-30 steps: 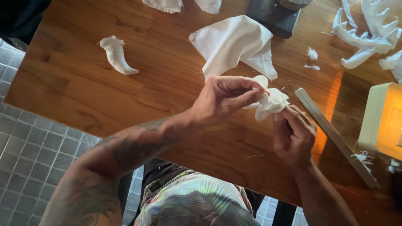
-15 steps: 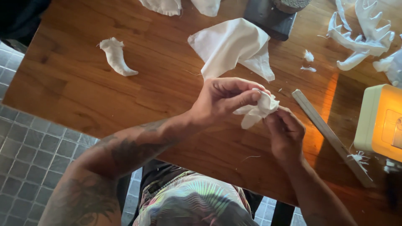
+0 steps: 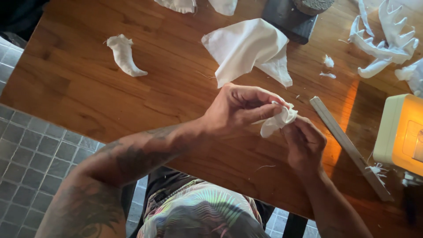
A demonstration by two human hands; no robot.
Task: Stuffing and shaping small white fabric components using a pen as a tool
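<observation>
- Here the left hand point(image 3: 240, 110) pinches a small crumpled white cloth piece point(image 3: 277, 121) above the wooden desk point(image 3: 88, 97), near its near edge.
- The right hand point(image 3: 304, 143) grips the same piece from below, fingers closed on it.
- A larger folded white cloth point(image 3: 249, 48) lies toward the far edge.
- A long grey ruler-like strip point(image 3: 348, 147) lies just right of the hands.
</observation>
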